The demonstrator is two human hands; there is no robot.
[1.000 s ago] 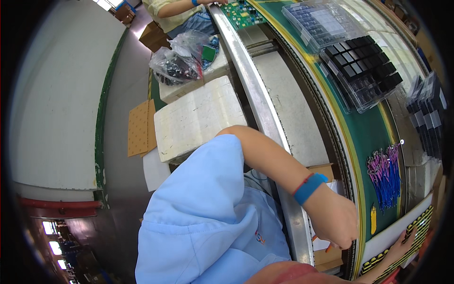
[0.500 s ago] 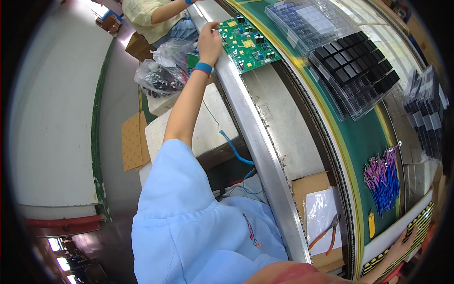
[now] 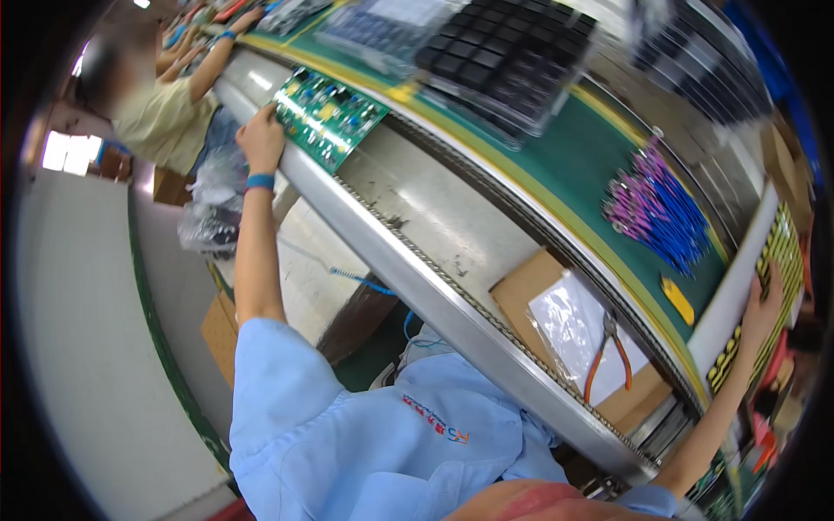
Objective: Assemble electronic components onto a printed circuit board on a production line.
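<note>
At the far left of the work line, my left hand (image 3: 261, 141) is closed on the near corner of a green circuit board (image 3: 326, 122). The board lies across the conveyor rails and carries many small parts. Over on the right, my right hand (image 3: 763, 306) rests over rows of black and yellow components (image 3: 786, 247) in a white tray (image 3: 734, 295). Its thumb and fingers look apart; whether a component is touched between them cannot be made out.
Along the green bench stand a black compartment tray (image 3: 508, 52), a bundle of blue and pink leads (image 3: 660, 204) and a yellow cutter (image 3: 678, 300). Orange-handled pliers (image 3: 608, 356) lie on cardboard between the rails. Another person (image 3: 169, 122) works at the far left.
The whole view has turned toward the right, so the board and trays sit farther left in it. My left hand stays at the board's corner and my right hand stays over the components.
</note>
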